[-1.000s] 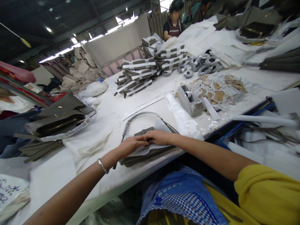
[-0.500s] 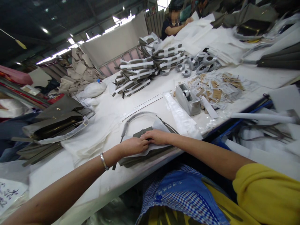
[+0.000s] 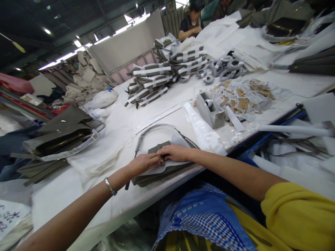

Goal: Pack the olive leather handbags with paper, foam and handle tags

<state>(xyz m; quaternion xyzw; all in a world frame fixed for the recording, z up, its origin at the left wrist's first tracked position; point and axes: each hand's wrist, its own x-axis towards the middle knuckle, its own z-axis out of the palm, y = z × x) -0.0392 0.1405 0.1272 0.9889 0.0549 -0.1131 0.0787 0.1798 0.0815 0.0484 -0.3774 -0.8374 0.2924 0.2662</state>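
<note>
An olive-grey handbag (image 3: 150, 179) lies flat on the white table in front of me, with a sheet of thin white paper (image 3: 167, 168) over part of it. Its wrapped handle (image 3: 150, 130) arches away from me. A small shiny metal clasp (image 3: 162, 160) shows between my hands. My left hand (image 3: 144, 164), with a silver bracelet at the wrist, has its fingers closed together at the clasp's left side. My right hand (image 3: 174, 152) rests on the bag, fingers bent over the top of the clasp by an olive flap (image 3: 158, 147). Its fingertips are partly hidden.
A grey tape dispenser (image 3: 210, 111) stands behind right, beside a pile of tags (image 3: 243, 99). Wrapped strap bundles (image 3: 151, 82) and grey rolls (image 3: 225, 68) lie farther back. Other bags (image 3: 62, 134) are stacked at left. A co-worker (image 3: 192, 26) is across the table.
My left hand has shifted slightly left and down, and the metal clasp has come into view between the hands. The right hand stays in place. The co-worker's arms have drawn in.
</note>
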